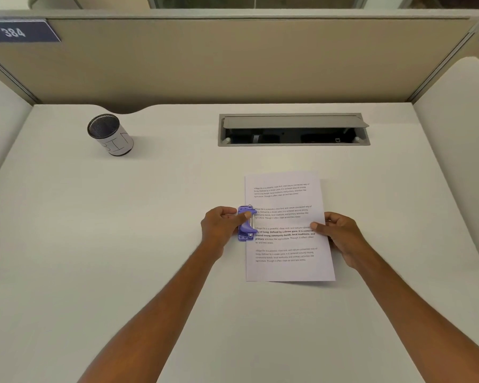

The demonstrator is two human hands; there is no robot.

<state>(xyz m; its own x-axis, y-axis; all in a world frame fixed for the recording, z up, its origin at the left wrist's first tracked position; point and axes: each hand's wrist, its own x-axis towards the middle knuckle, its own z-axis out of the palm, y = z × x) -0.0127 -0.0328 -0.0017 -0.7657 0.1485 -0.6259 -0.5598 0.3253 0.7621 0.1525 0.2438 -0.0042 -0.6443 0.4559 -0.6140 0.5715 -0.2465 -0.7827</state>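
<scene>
A printed sheet of paper (288, 269) lies on the white desk (122, 244), right of centre. A small purple hole punch (245, 230) sits against the sheet's left edge, about halfway down. My left hand (219, 226) grips the punch, thumb on top of it. My right hand (340, 233) pinches the sheet's right edge, thumb on the printed side and fingers curled under the paper.
A black mesh cup with a white paper label (111, 135) stands at the back left. A grey cable hatch (293, 129) is set into the desk at the back, lid raised. Beige partition walls (233, 64) enclose the desk on three sides.
</scene>
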